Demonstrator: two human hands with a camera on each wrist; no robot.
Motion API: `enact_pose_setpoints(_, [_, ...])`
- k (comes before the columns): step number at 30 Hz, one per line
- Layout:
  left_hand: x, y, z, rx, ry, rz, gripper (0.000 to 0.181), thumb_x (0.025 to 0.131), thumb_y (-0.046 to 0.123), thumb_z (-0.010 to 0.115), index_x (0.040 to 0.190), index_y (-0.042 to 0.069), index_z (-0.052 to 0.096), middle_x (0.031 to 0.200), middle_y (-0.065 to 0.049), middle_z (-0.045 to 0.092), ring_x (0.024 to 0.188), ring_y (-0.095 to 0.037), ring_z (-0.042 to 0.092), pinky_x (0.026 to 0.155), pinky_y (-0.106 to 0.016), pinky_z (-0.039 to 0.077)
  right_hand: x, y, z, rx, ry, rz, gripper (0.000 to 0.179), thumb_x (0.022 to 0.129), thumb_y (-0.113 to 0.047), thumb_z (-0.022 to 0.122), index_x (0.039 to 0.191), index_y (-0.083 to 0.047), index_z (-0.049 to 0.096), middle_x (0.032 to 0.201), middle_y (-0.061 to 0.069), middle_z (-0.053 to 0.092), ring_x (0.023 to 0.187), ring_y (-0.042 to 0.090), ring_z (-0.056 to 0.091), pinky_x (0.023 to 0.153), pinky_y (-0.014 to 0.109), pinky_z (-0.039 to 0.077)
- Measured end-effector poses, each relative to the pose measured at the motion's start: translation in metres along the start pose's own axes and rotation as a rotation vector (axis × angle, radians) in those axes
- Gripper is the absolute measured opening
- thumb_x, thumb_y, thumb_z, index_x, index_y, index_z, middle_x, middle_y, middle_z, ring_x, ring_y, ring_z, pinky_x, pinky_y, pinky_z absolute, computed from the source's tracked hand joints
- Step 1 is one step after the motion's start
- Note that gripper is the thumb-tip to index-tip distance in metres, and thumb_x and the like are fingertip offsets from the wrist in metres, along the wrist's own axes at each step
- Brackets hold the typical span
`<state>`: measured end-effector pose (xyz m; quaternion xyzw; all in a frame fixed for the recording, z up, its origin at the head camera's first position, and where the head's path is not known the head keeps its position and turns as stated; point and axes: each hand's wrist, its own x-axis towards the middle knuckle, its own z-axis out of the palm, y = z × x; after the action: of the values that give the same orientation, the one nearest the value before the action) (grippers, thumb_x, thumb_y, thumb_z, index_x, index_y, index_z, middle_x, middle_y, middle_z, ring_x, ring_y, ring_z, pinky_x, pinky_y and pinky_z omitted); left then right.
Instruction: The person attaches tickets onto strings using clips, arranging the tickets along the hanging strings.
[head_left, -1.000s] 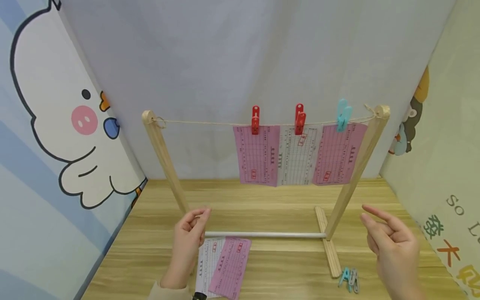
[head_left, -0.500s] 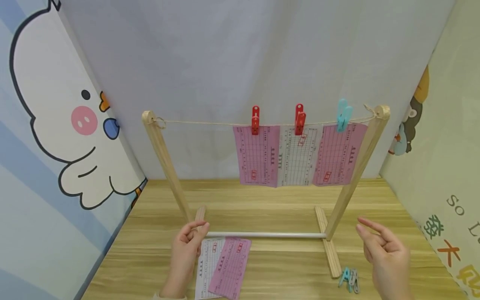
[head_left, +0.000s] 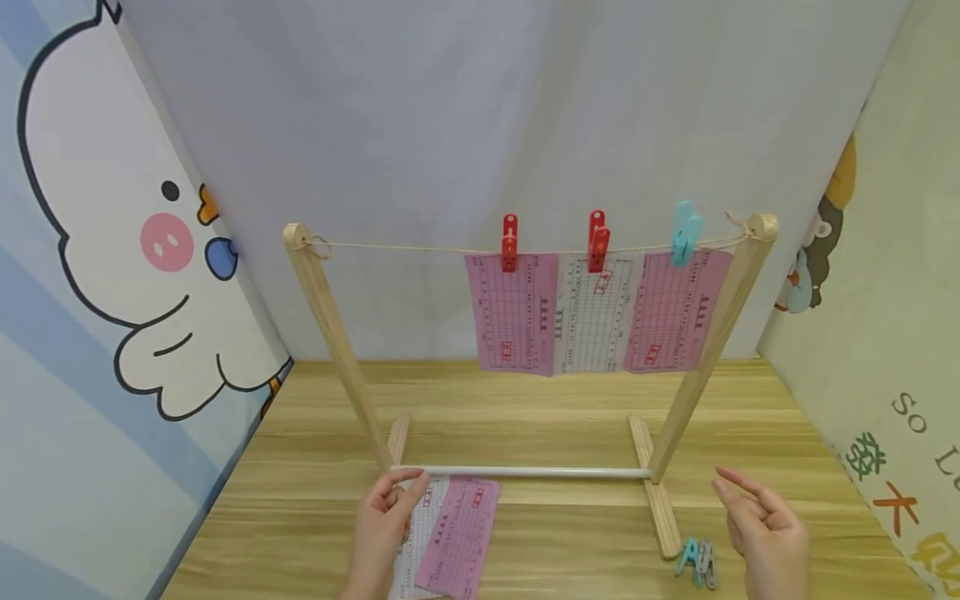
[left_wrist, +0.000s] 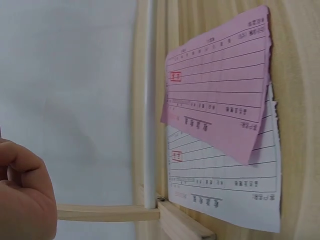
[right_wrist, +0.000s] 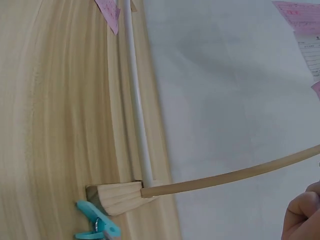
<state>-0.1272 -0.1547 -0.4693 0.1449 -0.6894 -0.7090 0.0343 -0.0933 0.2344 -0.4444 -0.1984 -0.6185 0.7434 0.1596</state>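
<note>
My left hand (head_left: 386,525) hovers over the table at the rack's left foot, fingers loosely curled around nothing. In the head view it overlaps a white printed slip (head_left: 408,579), which lies partly under a pink slip (head_left: 459,537). At the right, my right hand (head_left: 768,529) is held beside a teal clip (head_left: 687,556) and a grey clip (head_left: 708,567) on the table; its index finger points forward and it grips nothing. From the string (head_left: 405,247) hang a pink slip (head_left: 513,312) and a white slip (head_left: 596,317) under red clips, and another pink slip (head_left: 671,312) under a teal clip.
The wooden rack has a left post (head_left: 333,350), a right post (head_left: 712,358) and a white crossbar (head_left: 532,472) low between them. Its right foot (head_left: 663,517) reaches toward the clips. Behind hangs a pale cloth (head_left: 420,125); printed panels stand at both sides.
Both hands have come down toward the table, the right one also moving a little left. Slips and clips stay where they were.
</note>
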Motion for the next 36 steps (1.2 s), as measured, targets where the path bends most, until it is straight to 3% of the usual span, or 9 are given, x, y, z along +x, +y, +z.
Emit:
enact_pose_setpoints(5, [-0.002, -0.015, -0.001, 0.026, -0.013, -0.041, 0.034, 0.090, 0.026, 0.074, 0.114, 0.003, 0.066, 0.054, 0.011, 0.037, 0.043, -0.001, 0.030, 0.041, -0.015, 0.026, 0.004, 0.011, -0.006, -0.018, 0.039, 0.074, 0.016, 0.093, -0.018, 0.070, 0.092, -0.032, 0.075, 0.044, -0.009, 0.037, 0.040, 0.015, 0.024, 0.049, 0.038, 0.014])
enact_pose_setpoints(10, [-0.002, -0.030, 0.000, 0.026, -0.021, -0.068, 0.040, 0.090, 0.024, 0.074, 0.118, -0.002, 0.063, 0.052, 0.012, 0.036, 0.042, 0.000, 0.029, 0.040, -0.014, 0.026, 0.007, 0.023, -0.016, -0.066, 0.084, 0.198, 0.015, 0.092, -0.024, 0.072, 0.087, -0.038, 0.073, 0.045, -0.010, 0.038, 0.039, 0.008, 0.029, 0.047, 0.037, 0.017])
enact_pose_setpoints(20, [-0.010, -0.056, 0.003, 0.125, -0.044, -0.092, 0.041, 0.089, 0.015, 0.071, 0.121, -0.009, 0.060, 0.051, 0.012, 0.036, 0.042, 0.000, 0.030, 0.041, -0.014, 0.028, 0.007, 0.049, -0.037, -0.194, 0.128, 0.382, 0.026, 0.095, -0.027, 0.067, 0.077, -0.047, 0.068, 0.047, -0.009, 0.041, 0.039, 0.006, 0.033, 0.037, 0.025, 0.031])
enact_pose_setpoints(25, [-0.009, -0.067, 0.004, 0.128, -0.087, -0.103, 0.044, 0.090, 0.017, 0.071, 0.123, -0.009, 0.059, 0.048, 0.011, 0.041, 0.037, 0.000, 0.034, 0.039, -0.015, 0.031, 0.010, 0.065, -0.046, -0.215, 0.128, 0.425, 0.031, 0.095, -0.027, 0.066, 0.073, -0.050, 0.066, 0.047, -0.009, 0.041, 0.039, 0.005, 0.034, 0.038, 0.024, 0.033])
enact_pose_setpoints(31, [-0.007, -0.077, 0.005, 0.147, -0.091, -0.136, 0.057, 0.088, 0.025, 0.074, 0.132, -0.006, 0.054, 0.049, 0.009, 0.045, 0.037, -0.001, 0.038, 0.038, -0.017, 0.036, 0.014, 0.083, -0.054, -0.352, 0.112, 0.450, 0.028, 0.089, -0.032, 0.066, 0.070, -0.051, 0.059, 0.051, -0.009, 0.044, 0.043, 0.005, 0.039, 0.042, 0.023, 0.038])
enact_pose_setpoints(36, [-0.004, -0.085, 0.004, 0.188, -0.095, -0.147, 0.067, 0.085, 0.026, 0.076, 0.137, -0.006, 0.049, 0.050, 0.008, 0.047, 0.037, -0.001, 0.037, 0.038, -0.017, 0.034, 0.015, 0.095, -0.057, -0.358, 0.109, 0.464, 0.027, 0.086, -0.033, 0.069, 0.068, -0.051, 0.059, 0.054, -0.010, 0.048, 0.046, 0.004, 0.041, 0.045, 0.023, 0.039])
